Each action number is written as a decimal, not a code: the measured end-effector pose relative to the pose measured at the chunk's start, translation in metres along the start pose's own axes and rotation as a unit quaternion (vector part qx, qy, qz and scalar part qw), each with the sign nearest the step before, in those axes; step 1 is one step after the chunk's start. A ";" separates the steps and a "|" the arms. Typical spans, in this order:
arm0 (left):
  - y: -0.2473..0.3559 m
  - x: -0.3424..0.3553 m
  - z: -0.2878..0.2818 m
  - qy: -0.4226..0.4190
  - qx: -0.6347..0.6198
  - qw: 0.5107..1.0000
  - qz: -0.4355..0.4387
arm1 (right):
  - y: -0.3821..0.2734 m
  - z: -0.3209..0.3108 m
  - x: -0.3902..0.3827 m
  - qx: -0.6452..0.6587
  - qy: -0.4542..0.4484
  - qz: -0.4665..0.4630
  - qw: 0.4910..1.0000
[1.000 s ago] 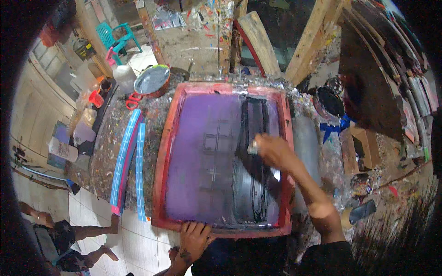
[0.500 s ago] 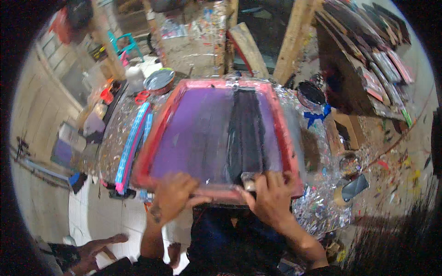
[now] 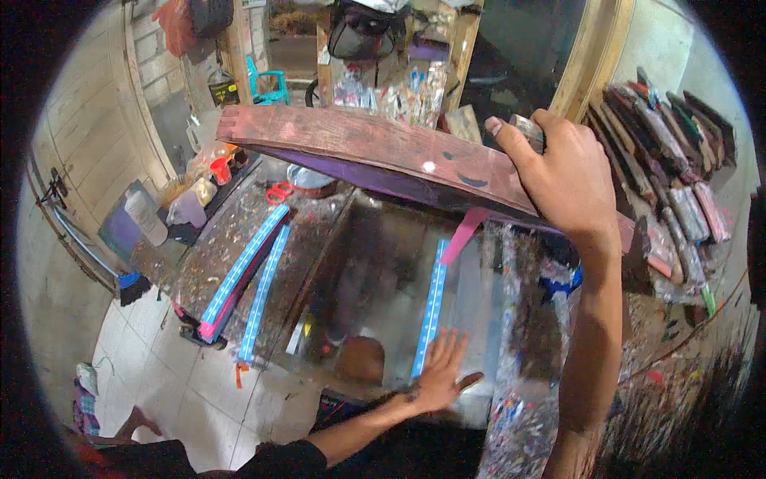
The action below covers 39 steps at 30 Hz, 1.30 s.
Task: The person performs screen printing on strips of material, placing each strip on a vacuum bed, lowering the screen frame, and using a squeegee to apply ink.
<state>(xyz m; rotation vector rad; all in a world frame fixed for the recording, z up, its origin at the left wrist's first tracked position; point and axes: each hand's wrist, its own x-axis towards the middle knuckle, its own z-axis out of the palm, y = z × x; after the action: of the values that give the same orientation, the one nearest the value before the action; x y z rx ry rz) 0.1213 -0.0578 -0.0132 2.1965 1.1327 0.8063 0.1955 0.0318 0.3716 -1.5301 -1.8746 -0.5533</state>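
Note:
My right hand (image 3: 570, 176) grips the near side of a wooden screen printing frame (image 3: 359, 144), which is tilted up with its purple mesh (image 3: 343, 172) facing down. A squeegee's block-like end (image 3: 525, 132) shows between thumb and fingers. Below it lies a dark glassy table top (image 3: 359, 279). There my left hand (image 3: 441, 377) rests open, fingers spread, beside the near end of a blue patterned strip (image 3: 432, 311). A pink strip (image 3: 465, 237) runs from that strip's far end up toward the frame's underside.
More blue strips (image 3: 259, 295), some with pink, lie on the paint-spattered table at left. Red scissors (image 3: 279, 192) and a tub (image 3: 311, 180) stand behind them. Blue cloth or tape (image 3: 562, 278) lies at right. Wrapped boards (image 3: 678, 176) lean at the far right.
The frame, flat before, has been raised at its near side by my right hand, uncovering the glass and blue strip. My left hand has left the frame and moved right onto the table top.

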 end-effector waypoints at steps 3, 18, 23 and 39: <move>0.000 0.015 0.004 -0.133 -0.242 0.959 0.060 | 0.008 -0.004 0.026 0.010 -0.032 0.000 0.999; -0.067 0.145 -0.068 0.457 -0.329 0.823 -0.072 | 0.049 0.005 0.082 -0.023 -0.071 -0.011 0.997; -0.119 0.101 -0.176 0.585 -0.033 0.802 0.113 | 0.048 0.006 0.086 0.016 -0.067 0.004 0.998; -0.219 -0.098 -0.463 0.004 0.625 0.777 0.069 | 0.103 0.031 0.113 0.021 -0.051 -0.019 0.998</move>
<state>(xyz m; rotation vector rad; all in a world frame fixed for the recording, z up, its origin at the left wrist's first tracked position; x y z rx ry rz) -0.3685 0.0555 0.1247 3.3243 1.8396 -0.0352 0.2763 0.1561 0.4221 -1.5236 -1.9837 -0.4563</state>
